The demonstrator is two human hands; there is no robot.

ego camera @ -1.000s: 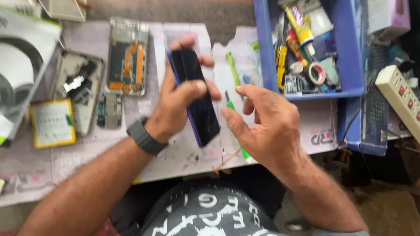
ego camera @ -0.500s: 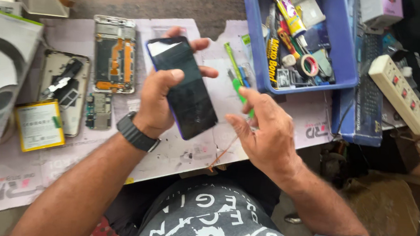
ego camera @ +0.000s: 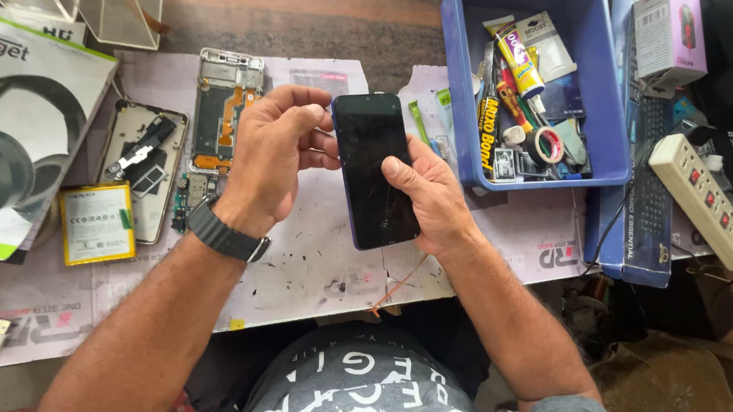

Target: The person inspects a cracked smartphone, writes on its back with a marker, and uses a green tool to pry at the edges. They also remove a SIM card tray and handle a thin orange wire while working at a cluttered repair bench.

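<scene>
fingers of the right hand (ego camera: 432,193) are wrapped round the right edge of a dark smartphone (ego camera: 375,170), with the thumb laid flat on its scratched black screen, so that the phone is gripped from below and the side. the phone's upper left edge is pinched by the curled fingers of the left hand (ego camera: 271,152), on whose wrist a black watch (ego camera: 227,235) is worn. the phone is held screen up, just above a stained white work mat (ego camera: 311,262). left of the hands, an opened phone frame (ego camera: 223,110) with an orange ribbon cable is laid on the mat, and beside it a second opened phone back (ego camera: 141,164) and a yellow-edged battery (ego camera: 97,223). a headphone box (ego camera: 19,134) is seen at the far left. to the right, a blue plastic bin (ego camera: 609,120) filled with glue tubes and tape rolls is set, and beyond it a white power strip (ego camera: 702,199).
</scene>
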